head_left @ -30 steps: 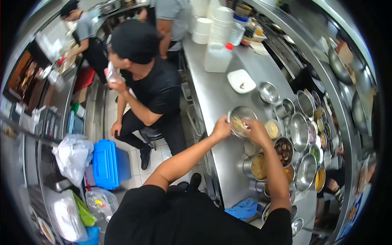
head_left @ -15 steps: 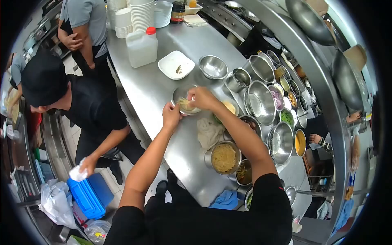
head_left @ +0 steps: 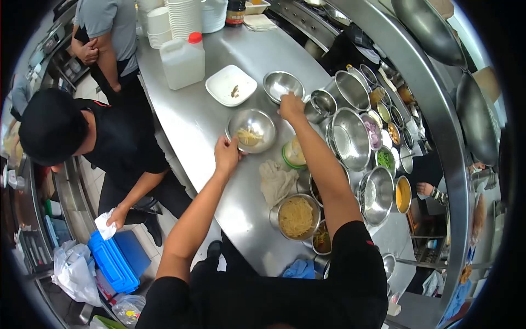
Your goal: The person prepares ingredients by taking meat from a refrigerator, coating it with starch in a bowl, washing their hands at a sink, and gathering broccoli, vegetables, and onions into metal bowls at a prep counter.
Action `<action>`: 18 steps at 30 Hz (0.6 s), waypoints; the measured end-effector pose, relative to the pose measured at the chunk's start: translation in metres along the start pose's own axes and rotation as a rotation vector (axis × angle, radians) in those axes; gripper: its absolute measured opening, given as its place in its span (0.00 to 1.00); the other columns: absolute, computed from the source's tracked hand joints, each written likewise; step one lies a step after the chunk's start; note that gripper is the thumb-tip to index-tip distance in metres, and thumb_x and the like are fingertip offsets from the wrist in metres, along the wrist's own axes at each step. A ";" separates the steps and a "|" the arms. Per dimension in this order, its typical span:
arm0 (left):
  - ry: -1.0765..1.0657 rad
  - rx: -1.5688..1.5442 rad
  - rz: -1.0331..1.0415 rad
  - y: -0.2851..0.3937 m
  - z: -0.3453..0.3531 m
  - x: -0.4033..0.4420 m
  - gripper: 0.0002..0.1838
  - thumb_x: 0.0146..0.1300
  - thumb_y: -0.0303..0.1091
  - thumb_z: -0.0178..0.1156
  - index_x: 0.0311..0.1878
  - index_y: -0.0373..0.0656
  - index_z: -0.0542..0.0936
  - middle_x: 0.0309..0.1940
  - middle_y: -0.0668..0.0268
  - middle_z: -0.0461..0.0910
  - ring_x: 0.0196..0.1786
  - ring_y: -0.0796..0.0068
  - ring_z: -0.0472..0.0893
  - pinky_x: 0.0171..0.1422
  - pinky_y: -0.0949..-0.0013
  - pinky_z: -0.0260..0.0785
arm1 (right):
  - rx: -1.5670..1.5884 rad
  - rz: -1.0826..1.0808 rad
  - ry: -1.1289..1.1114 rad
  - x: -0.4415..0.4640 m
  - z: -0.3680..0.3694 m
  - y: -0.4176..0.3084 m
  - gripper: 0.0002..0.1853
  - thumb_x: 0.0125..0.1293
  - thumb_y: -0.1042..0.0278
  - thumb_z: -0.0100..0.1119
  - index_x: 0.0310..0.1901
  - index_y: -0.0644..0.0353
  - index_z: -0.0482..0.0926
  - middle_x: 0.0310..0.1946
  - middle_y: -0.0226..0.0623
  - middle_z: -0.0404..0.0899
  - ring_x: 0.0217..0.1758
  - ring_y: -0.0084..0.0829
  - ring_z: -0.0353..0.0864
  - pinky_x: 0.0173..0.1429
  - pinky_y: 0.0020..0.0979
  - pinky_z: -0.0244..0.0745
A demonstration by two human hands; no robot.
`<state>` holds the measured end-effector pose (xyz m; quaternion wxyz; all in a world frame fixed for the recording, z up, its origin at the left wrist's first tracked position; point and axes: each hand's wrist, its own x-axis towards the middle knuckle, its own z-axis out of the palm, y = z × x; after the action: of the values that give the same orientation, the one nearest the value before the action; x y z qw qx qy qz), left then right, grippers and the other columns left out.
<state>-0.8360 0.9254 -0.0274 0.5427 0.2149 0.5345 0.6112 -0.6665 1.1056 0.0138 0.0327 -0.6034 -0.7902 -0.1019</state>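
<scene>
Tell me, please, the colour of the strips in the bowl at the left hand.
The strips are pale yellow, seen in the head view.

On the silver-grey steel table (head_left: pixel 241 219), the round, shiny silver metal bowl (head_left: pixel 264 119) contains pale yellow thin strips (head_left: pixel 248 136). Farther from the near edge, the square white dish (head_left: pixel 219 86) shows a brown scrap (head_left: pixel 235 92). By the left edge, the cloudy white plastic jug (head_left: pixel 182 64) has a bright red round cap (head_left: pixel 195 37). The crumpled cloth (head_left: pixel 299 269) at the near edge is blue; another crumpled cloth (head_left: pixel 276 183) is beige.

Hidden underside of right hand (head_left: pixel 291 107)
</scene>
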 end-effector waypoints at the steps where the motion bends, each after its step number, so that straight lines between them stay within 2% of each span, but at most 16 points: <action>1: 0.003 0.027 0.009 0.000 -0.002 -0.005 0.13 0.64 0.32 0.52 0.26 0.42 0.61 0.15 0.66 0.68 0.14 0.77 0.72 0.18 0.75 0.66 | -0.039 0.025 -0.202 0.017 0.003 0.001 0.11 0.55 0.68 0.58 0.41 0.54 0.81 0.41 0.45 0.77 0.45 0.45 0.79 0.50 0.42 0.74; 4: 0.045 0.009 0.015 0.000 0.003 -0.008 0.13 0.64 0.33 0.51 0.26 0.41 0.62 0.15 0.66 0.68 0.14 0.78 0.71 0.19 0.74 0.67 | 0.101 -0.013 -0.011 0.027 0.006 0.006 0.08 0.56 0.74 0.53 0.35 0.57 0.82 0.40 0.46 0.79 0.46 0.41 0.80 0.48 0.38 0.77; 5: 0.038 0.023 0.019 0.001 0.008 -0.005 0.13 0.64 0.33 0.51 0.26 0.41 0.62 0.15 0.67 0.67 0.15 0.78 0.71 0.19 0.73 0.68 | 0.135 -0.003 0.045 0.033 0.004 0.007 0.06 0.55 0.73 0.54 0.33 0.58 0.81 0.37 0.44 0.79 0.43 0.43 0.80 0.45 0.40 0.76; 9: -0.050 -0.025 0.001 -0.006 0.042 0.035 0.13 0.65 0.34 0.50 0.27 0.41 0.63 0.14 0.68 0.65 0.15 0.78 0.71 0.25 0.72 0.73 | 0.214 -0.064 0.254 0.033 -0.038 0.017 0.08 0.54 0.65 0.61 0.36 0.55 0.79 0.34 0.41 0.78 0.40 0.44 0.78 0.43 0.42 0.72; 11: -0.116 -0.051 0.008 -0.008 0.058 0.056 0.09 0.65 0.35 0.51 0.36 0.39 0.65 0.26 0.65 0.68 0.25 0.71 0.74 0.32 0.68 0.73 | 0.272 -0.110 0.248 0.016 -0.068 0.021 0.09 0.54 0.64 0.61 0.35 0.57 0.79 0.35 0.42 0.78 0.40 0.43 0.78 0.43 0.42 0.71; 13: -0.212 -0.055 0.042 -0.010 0.059 0.063 0.12 0.65 0.36 0.52 0.45 0.38 0.68 0.38 0.61 0.70 0.34 0.64 0.76 0.40 0.64 0.73 | 0.361 -0.149 0.219 -0.004 -0.095 0.026 0.11 0.53 0.62 0.61 0.35 0.60 0.79 0.35 0.44 0.78 0.41 0.44 0.77 0.43 0.42 0.71; 14: -0.277 -0.059 0.053 -0.010 0.054 0.062 0.15 0.65 0.36 0.52 0.49 0.37 0.69 0.44 0.59 0.71 0.38 0.60 0.78 0.44 0.62 0.73 | 0.392 -0.074 0.101 -0.018 -0.114 0.022 0.10 0.51 0.63 0.61 0.33 0.59 0.80 0.31 0.44 0.78 0.38 0.44 0.78 0.39 0.42 0.71; 15: -0.344 -0.069 0.064 -0.007 0.046 0.058 0.18 0.65 0.37 0.53 0.53 0.36 0.70 0.50 0.58 0.72 0.43 0.56 0.79 0.48 0.60 0.73 | 0.610 -0.082 0.222 -0.035 -0.114 0.025 0.08 0.48 0.64 0.62 0.28 0.58 0.80 0.27 0.44 0.78 0.33 0.44 0.79 0.35 0.43 0.72; 16: -0.396 -0.078 0.022 -0.005 0.034 0.056 0.22 0.66 0.38 0.51 0.60 0.37 0.64 0.58 0.56 0.64 0.48 0.53 0.78 0.50 0.59 0.73 | 0.511 -0.060 0.239 -0.055 -0.124 0.031 0.07 0.47 0.66 0.61 0.26 0.59 0.80 0.27 0.46 0.79 0.32 0.45 0.79 0.35 0.43 0.72; 18: -0.414 -0.021 -0.021 -0.005 0.014 0.040 0.23 0.66 0.39 0.51 0.60 0.38 0.64 0.56 0.57 0.67 0.45 0.58 0.76 0.47 0.63 0.70 | 0.314 -0.010 0.269 -0.097 -0.145 0.044 0.04 0.45 0.72 0.58 0.23 0.62 0.79 0.26 0.50 0.79 0.31 0.46 0.80 0.35 0.44 0.73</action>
<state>-0.8351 0.9666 -0.0398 0.6496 0.3247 0.4071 0.5539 -0.6088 0.9956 0.1434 0.2311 -0.5677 -0.7880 -0.0576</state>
